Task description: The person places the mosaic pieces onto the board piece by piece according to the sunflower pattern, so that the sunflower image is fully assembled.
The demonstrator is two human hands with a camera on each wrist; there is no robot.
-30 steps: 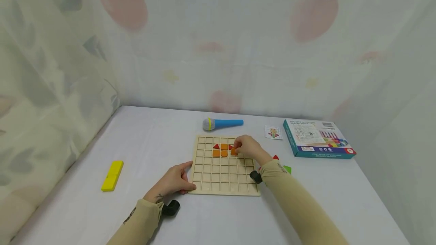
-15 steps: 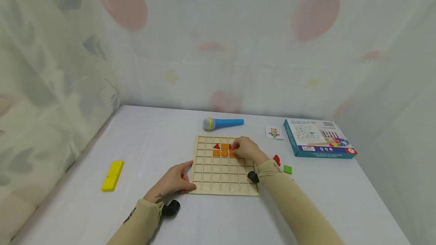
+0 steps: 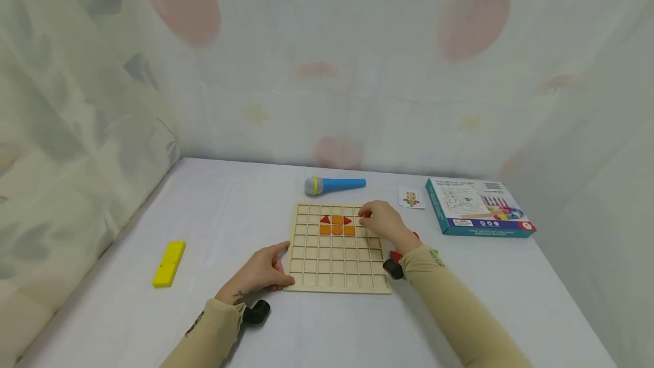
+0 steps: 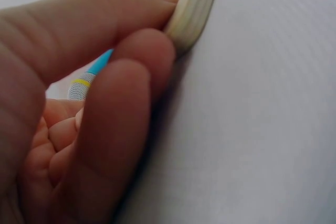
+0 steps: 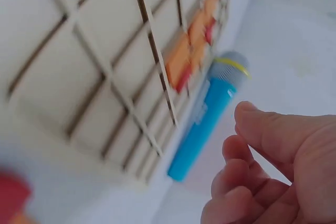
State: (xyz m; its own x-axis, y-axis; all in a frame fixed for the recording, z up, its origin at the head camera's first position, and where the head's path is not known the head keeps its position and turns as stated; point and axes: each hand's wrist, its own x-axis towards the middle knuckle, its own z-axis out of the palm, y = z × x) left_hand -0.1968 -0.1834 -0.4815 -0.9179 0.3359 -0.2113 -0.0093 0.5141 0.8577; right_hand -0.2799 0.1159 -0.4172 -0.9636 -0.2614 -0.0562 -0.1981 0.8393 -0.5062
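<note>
A pale wooden grid board [image 3: 338, 268] lies on the white table in the head view. Set in its far rows are orange squares [image 3: 325, 230], an orange circle [image 3: 337, 230] and two red triangles [image 3: 347, 220]. My left hand [image 3: 260, 268] holds the board at its near left corner, thumb at the rim and more fingers curled beside the edge in the left wrist view. Above the board's far right part is my right hand [image 3: 384, 221], fingers loosely bent. Nothing shows between its thumb and fingers [image 5: 234, 174] in the right wrist view.
Behind the board lies a blue toy microphone [image 3: 337, 184]. A small pattern card [image 3: 411, 198] and a teal-edged box [image 3: 478, 208] are at the back right. Red pieces [image 3: 395, 256] and a green one [image 3: 436, 253] lie partly behind the right forearm. Yellow blocks [image 3: 169, 264] sit left.
My right hand has let go of an orange square, now in its cell right of the circle, and has drawn back to the right. The left hand stays at the board.
</note>
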